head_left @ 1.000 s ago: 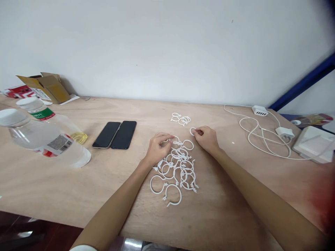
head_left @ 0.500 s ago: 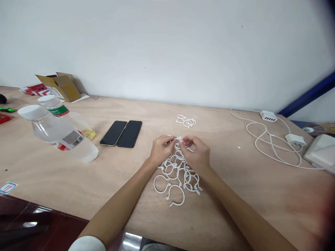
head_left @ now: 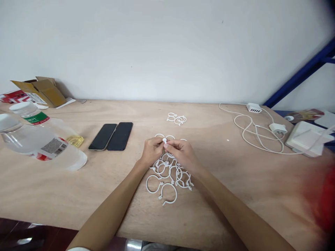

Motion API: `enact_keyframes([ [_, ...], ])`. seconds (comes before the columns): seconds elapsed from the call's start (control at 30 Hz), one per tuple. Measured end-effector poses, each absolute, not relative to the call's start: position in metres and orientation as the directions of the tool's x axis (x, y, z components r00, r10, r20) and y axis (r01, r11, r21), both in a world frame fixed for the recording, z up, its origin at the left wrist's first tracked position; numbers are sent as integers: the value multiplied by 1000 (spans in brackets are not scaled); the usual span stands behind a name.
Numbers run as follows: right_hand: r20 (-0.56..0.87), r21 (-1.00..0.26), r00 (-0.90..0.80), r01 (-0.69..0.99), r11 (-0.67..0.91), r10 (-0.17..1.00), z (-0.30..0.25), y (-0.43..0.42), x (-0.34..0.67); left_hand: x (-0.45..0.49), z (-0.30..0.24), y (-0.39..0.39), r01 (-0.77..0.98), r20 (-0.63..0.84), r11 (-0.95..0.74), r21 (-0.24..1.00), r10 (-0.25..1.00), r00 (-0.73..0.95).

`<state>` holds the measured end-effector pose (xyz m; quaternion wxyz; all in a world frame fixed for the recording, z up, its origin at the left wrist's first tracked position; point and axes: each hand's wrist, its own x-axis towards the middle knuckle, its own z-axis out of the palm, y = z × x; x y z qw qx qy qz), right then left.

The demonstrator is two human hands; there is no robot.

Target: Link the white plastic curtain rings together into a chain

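Pretty even, soft daylight-ish lighting here, so the bench (head_left: 222,195) looks bright with only faint shadows under the arms. No real glare. Wide-angle lens bends the edges, and the water bottles (head_left: 39,146) on the left look stretched. The right edge goes blurry with a red smear, and the top right corner darkens.

Left hand (head_left: 151,151), right hand (head_left: 183,153) together, fingertips pinched.

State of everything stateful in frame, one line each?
left hand: fingers pinching white ring
right hand: pinching the same ring
ring pile: loose, tangled
phones: face up, screens dark
water bottles: capped
cardboard box: flaps open
cable: loosely coiled
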<state>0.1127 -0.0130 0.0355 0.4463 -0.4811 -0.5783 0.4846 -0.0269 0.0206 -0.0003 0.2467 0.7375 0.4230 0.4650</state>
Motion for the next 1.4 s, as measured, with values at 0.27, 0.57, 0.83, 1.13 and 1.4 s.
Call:
enact_keyframes([
  [0.27, 177, -973, -184, 115, 200, 967, 32, -24, 117, -30, -1, 27, 302, 349, -380, 874, 925, 151],
  [0.57, 226, -879, 33, 437, 189, 974, 25, 32, 149, -26, -7, 24, 354, 400, -488, 798, 868, 295],
  [0.83, 266, -467, -42, 868, 167, 963, -9, 101, 170, -28, -7, 24, 288, 497, -591, 753, 798, 341],
  [1.13, 499, -718, 120, 612, 332, 858, 11, 61, 156, -25, -1, 23, 404, 640, -643, 650, 750, 166],
  [1.4, 10, -992, -73, 121, 18, 997, 45, -3, 132, -23, -1, 19, 433, 757, -742, 512, 628, 182],
])
